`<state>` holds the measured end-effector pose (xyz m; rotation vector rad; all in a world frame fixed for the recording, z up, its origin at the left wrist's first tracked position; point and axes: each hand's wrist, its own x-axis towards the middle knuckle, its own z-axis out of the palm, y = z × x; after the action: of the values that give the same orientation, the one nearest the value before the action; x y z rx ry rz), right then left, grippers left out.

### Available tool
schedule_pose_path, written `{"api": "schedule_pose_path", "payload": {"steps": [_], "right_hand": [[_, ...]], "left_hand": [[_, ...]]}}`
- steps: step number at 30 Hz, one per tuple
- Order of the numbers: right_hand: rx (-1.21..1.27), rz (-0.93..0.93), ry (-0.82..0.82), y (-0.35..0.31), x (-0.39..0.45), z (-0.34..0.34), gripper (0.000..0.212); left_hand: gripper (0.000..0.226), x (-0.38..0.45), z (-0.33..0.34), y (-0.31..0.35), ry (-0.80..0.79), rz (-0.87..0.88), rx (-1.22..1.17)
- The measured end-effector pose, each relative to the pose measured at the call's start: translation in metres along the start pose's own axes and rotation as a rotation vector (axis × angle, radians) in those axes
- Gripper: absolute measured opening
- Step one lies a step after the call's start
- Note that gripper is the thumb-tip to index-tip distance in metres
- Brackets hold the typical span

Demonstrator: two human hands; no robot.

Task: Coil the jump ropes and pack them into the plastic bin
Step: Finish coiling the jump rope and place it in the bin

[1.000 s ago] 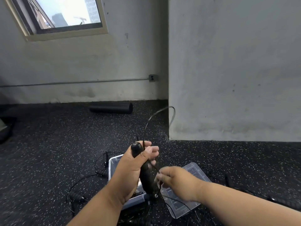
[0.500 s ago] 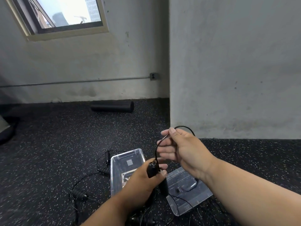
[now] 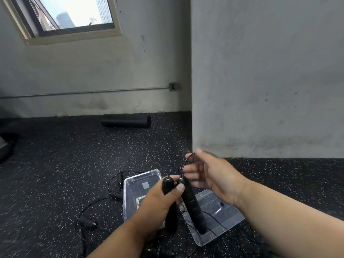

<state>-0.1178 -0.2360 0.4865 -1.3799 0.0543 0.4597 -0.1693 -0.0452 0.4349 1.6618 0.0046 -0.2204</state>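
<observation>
my left hand (image 3: 160,200) grips both black jump rope handles (image 3: 191,203) together, just above the clear plastic bin (image 3: 134,185) on the floor (image 3: 55,164). my right hand (image 3: 214,175) is blurred, fingers loosely spread, the thin rope (image 3: 188,159) looping over them. the bin's lid (image 3: 223,218) lies beside it.

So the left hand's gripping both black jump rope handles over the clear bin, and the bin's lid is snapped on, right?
Not quite. The head view shows the lid off, lying on the floor beside the open bin. The rest holds: the left hand grips both black handles over the bin.
</observation>
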Motion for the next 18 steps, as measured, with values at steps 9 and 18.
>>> {"api": "schedule_pose_path", "payload": {"steps": [9,18], "right_hand": [[-0.400,0.107,-0.359,0.045,-0.014,0.013,0.027],[-0.447,0.023,-0.420,0.051,-0.016,0.022,0.021]], "left_hand": [[0.035,0.005,0.001,0.017,0.109,-0.022,-0.561],[0.039,0.001,0.003,0.022,0.105,-0.074,-0.636]]}}
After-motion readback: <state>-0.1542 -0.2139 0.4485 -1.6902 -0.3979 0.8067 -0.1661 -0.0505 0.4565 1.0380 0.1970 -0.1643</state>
